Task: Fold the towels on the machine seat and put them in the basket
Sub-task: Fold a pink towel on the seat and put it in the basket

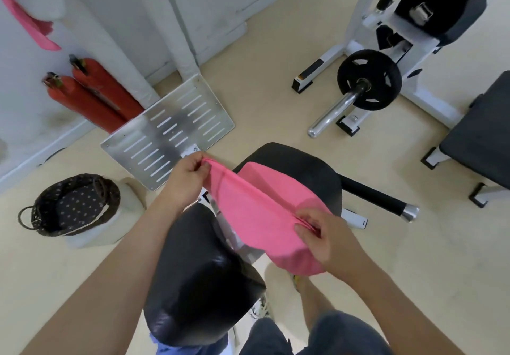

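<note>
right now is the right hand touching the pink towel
Touching. The head view shows the right hand pinching the folded edge of the pink towel between thumb and fingers.

There is a single view, from a wide-angle camera worn on the person's head, looking forward and steeply down. It sits close above both forearms, which enter from the bottom edge and reach toward the middle of the frame. The black machine seat point(292, 167) lies just below centre, near the camera. The floor point(414, 258) fills most of the surroundings; the wall point(116, 9) runs along the far left, and straight lines bow toward the edges of the frame.
</note>
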A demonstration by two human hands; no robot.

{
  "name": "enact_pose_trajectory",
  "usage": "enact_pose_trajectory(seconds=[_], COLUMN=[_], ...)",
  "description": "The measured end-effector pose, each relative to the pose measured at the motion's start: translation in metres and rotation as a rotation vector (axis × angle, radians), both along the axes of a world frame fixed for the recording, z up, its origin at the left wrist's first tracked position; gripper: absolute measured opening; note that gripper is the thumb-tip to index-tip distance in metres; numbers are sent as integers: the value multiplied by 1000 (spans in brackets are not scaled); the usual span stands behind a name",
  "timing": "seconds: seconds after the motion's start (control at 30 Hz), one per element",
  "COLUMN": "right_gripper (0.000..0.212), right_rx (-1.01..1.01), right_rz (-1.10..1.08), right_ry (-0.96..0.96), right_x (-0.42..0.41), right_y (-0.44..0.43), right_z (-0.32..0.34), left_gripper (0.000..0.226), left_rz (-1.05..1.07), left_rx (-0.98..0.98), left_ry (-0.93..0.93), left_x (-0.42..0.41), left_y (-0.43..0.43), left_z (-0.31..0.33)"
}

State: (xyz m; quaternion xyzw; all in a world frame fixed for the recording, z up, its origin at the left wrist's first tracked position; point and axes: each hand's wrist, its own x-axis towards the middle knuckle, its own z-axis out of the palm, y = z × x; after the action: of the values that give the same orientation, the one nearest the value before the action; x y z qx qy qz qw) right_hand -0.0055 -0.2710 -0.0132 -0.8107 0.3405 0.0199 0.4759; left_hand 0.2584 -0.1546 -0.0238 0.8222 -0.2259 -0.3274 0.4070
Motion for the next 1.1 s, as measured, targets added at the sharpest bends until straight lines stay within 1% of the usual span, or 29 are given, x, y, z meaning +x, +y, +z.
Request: enact_pose_trajectory(seconds=[0.1, 0.17, 0.3, 0.4, 0.53, 0.6, 0.67, 0.77, 0.87, 1.0, 1.1], right_gripper=[12, 12, 10, 15, 19, 26, 29, 25, 16, 7, 14], right_rx=[188, 224, 151, 75, 12, 6, 11, -14, -89, -175, -140], right_rz=[-140, -153, -196, -208, -168, -177, -202, -241, -227, -271, -293], right_ry=[27, 48, 115, 143, 53, 21, 16, 15, 75, 66, 49], right_x=[-8, -8, -3, -2, -9, -11, -11, -7, -1, -4, -7], right_y=[-28, -40, -48, -45, -39, -39, -39, -38, -37, -37, -42], right_z=[-4, -11, -30, -37, -38, -37, -38, -44, -48, -49, -48], left_gripper=[27, 26, 29, 32, 36, 35, 34, 31, 30, 26, 22], left_rz=[1, -8, -33, -66, 17, 8, -18, -38, -71, -127, -189], left_rx=[73, 128, 217, 295, 257, 244, 267, 331, 421, 487, 487], left_ry=[-62, -104, -168, -205, -145, -153, -174, -196, -210, -135, -106], left_x=[0, -1, 1, 0, 0, 4, 3, -2, -7, -12, -8], left_y=[-22, -36, -60, -75, -86, -87, -88, -93, -95, -94, -94], left_z=[-7, -14, -34, -46, -50, -51, -53, -61, -74, -90, -90])
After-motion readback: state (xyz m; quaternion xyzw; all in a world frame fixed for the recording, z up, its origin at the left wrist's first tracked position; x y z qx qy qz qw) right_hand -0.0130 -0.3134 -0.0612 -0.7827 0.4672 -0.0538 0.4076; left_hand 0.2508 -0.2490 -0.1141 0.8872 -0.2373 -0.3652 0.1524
